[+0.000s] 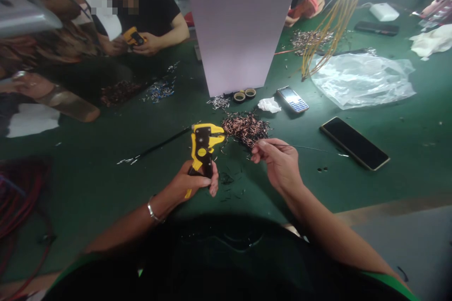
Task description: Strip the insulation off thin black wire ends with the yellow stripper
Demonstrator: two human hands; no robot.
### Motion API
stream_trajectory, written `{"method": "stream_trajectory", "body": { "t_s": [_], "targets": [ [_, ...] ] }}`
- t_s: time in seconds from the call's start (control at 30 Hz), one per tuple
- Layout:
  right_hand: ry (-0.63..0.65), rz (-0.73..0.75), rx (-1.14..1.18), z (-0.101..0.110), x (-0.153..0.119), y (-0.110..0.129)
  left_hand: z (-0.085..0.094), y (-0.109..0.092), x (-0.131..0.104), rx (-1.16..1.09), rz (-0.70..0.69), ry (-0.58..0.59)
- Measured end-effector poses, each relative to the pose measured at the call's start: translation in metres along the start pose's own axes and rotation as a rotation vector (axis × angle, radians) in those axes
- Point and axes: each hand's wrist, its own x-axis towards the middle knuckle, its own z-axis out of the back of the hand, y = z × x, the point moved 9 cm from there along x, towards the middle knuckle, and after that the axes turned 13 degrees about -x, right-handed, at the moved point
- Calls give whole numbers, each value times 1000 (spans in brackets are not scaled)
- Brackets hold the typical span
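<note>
My left hand (203, 176) is wrapped round the handles of a yellow and black wire stripper (202, 143), whose jaws point right. In a pinch, my right hand (278, 160) holds a thin dark wire (307, 148) that trails off to the right. Between the tool and my right fingers lies a heap of short copper-ended wire pieces (245, 127). A bundle of long black wires (162, 142) with silvery ends lies left of the stripper. Dark scraps of insulation (228, 178) are scattered below the heap. The wire's near end is hidden by my fingers.
Behind the heap stand a pale panel (240, 23), two tape rolls (245, 95) and crumpled tissue (269, 105). To the right lie a keypad phone (293, 99), a smartphone (355, 143) and a clear plastic bag (363, 80). Co-workers' hands (148, 43) hold tools across the table.
</note>
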Motion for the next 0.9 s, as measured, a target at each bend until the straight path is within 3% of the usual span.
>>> {"method": "stream_trajectory", "body": {
  "t_s": [0.1, 0.23, 0.47, 0.67, 0.9],
  "targets": [
    [14, 11, -49, -1, -1, -1, 6, -14, 2, 36, -74, -38],
    [141, -18, -121, -12, -5, -6, 16, -33, 4, 162, -218, -136],
    [302, -112, -167, -34, -18, -20, 16, -29, 5, 307, -251, -210],
    [342, -153, -147, -39, -20, -25, 17, -26, 3, 345, -253, -226],
    [261, -119, -132, -28, -13, -21, 19, -26, 3, 307, -254, -241]
  ]
}}
